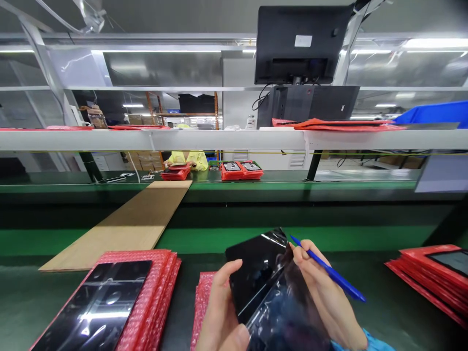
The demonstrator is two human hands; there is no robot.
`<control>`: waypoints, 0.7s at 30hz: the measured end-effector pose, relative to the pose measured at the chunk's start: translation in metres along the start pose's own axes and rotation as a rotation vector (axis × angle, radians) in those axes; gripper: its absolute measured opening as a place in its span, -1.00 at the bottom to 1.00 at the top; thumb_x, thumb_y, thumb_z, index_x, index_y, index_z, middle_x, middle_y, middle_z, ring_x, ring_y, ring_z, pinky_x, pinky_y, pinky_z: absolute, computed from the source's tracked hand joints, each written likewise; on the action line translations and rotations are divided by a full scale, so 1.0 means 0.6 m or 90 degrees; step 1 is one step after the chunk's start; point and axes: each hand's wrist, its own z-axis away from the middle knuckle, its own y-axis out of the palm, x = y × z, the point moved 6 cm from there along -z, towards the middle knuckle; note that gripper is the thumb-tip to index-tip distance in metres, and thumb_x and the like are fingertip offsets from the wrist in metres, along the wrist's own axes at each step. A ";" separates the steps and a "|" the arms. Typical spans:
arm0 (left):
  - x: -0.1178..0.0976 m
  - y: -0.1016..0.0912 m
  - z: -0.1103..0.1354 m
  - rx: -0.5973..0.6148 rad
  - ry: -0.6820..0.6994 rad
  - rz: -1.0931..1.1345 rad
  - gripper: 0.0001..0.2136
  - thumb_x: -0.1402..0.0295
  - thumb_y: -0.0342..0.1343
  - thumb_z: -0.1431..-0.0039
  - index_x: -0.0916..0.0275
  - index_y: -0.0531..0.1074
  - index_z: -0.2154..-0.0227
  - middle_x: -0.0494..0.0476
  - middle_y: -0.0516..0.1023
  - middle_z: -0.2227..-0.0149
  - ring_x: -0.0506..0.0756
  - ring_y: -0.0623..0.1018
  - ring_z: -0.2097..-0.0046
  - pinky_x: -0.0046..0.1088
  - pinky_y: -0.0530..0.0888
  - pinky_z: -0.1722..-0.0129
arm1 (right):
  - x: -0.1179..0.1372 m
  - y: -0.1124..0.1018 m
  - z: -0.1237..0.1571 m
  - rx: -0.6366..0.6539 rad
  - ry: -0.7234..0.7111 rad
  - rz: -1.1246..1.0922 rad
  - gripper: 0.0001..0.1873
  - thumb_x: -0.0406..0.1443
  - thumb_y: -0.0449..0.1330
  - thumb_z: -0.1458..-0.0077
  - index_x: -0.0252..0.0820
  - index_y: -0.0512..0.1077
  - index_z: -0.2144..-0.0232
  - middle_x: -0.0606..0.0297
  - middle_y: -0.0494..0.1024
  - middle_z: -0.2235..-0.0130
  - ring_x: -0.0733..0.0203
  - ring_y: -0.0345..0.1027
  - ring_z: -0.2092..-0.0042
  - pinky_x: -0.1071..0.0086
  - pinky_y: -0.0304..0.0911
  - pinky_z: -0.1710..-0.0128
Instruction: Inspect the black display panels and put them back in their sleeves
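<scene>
My left hand (223,312) grips a black glass screen panel (248,278) by its left edge, thumb on the front. A dark see-through film (288,312) is partly lifted off the panel, folding back from its upper right corner. My right hand (325,292) pinches the film at that corner. Between the fingers of the same hand lies a blue pen-shaped stick (340,280), its point toward the upper left. Below the panel, a red bubble-wrap pouch (202,297) is partly hidden by my left hand.
At left, another black screen (98,302) lies on stacked red bubble-wrap pouches (157,292). A stack of red pouches (435,278) stands at right. A wooden board (127,224) spans toward the far bench, where a person in yellow (197,160) handles red pouches. A monitor (303,44) stands above the shelf.
</scene>
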 end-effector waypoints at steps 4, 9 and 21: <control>-0.006 0.012 0.000 0.002 0.018 0.059 -0.63 0.27 0.14 -0.09 -0.05 0.41 -0.01 0.10 0.50 0.02 0.25 0.42 -0.09 -0.15 0.20 -0.16 | -0.023 -0.021 -0.009 -0.105 0.067 -0.073 -0.62 -0.31 0.49 0.35 -0.04 0.42 0.43 0.48 0.51 0.52 0.20 0.44 0.16 0.36 0.21 -0.09; 0.013 0.011 0.008 -0.014 -0.048 0.111 -0.72 0.24 0.16 -0.04 0.07 0.49 0.14 0.17 0.51 0.22 0.27 0.51 0.11 -0.09 0.36 0.02 | -0.041 -0.030 -0.011 -0.177 0.122 -0.112 -0.56 -0.38 0.44 0.39 -0.05 0.45 0.35 0.41 0.62 0.40 0.17 0.49 0.12 0.41 0.36 0.05; 0.016 -0.001 0.001 -0.114 -0.105 0.207 -0.67 0.25 0.18 -0.04 0.03 0.52 0.09 0.10 0.59 0.18 0.21 0.52 0.03 -0.27 0.37 -0.01 | -0.055 -0.031 -0.026 -0.177 0.170 -0.214 -0.69 -0.49 0.32 0.43 -0.12 0.38 0.54 0.48 0.49 0.54 0.30 0.47 0.34 0.50 0.43 0.25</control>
